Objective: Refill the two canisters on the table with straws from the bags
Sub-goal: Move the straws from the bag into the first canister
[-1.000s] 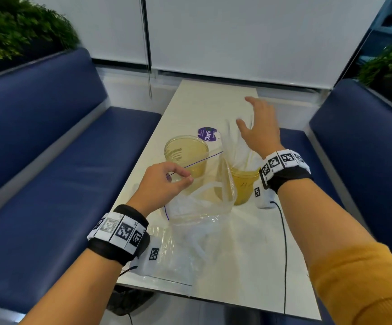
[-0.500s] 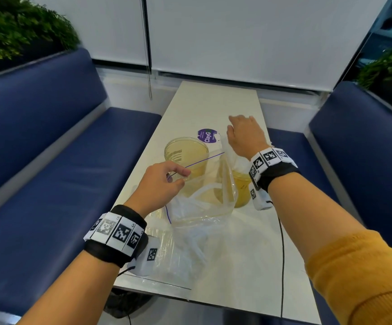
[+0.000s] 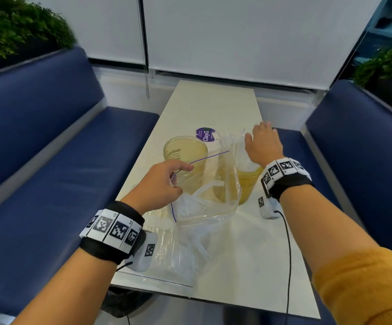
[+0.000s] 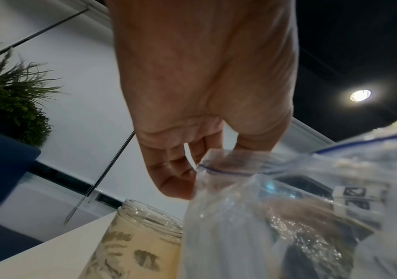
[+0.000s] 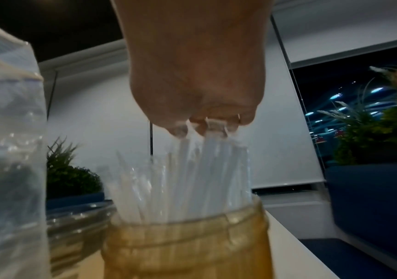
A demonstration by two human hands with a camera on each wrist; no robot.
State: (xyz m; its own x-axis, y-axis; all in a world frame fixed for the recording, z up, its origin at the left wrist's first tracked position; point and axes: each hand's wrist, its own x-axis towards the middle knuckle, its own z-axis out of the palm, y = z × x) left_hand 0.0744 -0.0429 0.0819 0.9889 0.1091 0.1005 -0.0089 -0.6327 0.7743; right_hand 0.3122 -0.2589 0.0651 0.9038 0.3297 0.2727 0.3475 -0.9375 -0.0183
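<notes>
Two amber see-through canisters stand mid-table. The left canister (image 3: 185,156) (image 4: 140,245) holds nothing I can see. The right canister (image 3: 248,184) (image 5: 188,245) holds several clear straws (image 3: 231,146) (image 5: 192,179) standing upright. My right hand (image 3: 262,146) (image 5: 207,126) is over them, its fingertips touching the straw tops. My left hand (image 3: 166,181) (image 4: 192,169) pinches the rim of a clear zip bag (image 3: 209,195) (image 4: 264,207) and holds it up with its mouth open beside the canisters. A few straws still lie in the bag.
A second clear bag (image 3: 178,254) with straws lies flat near the table's front edge (image 3: 213,299). A round purple lid (image 3: 205,134) lies behind the canisters. Blue benches (image 3: 49,172) flank the narrow white table. Cables hang from both wrists.
My right hand dropped from above the table onto the straws in the right canister and now sits on their tops. The left hand kept holding the bag in place.
</notes>
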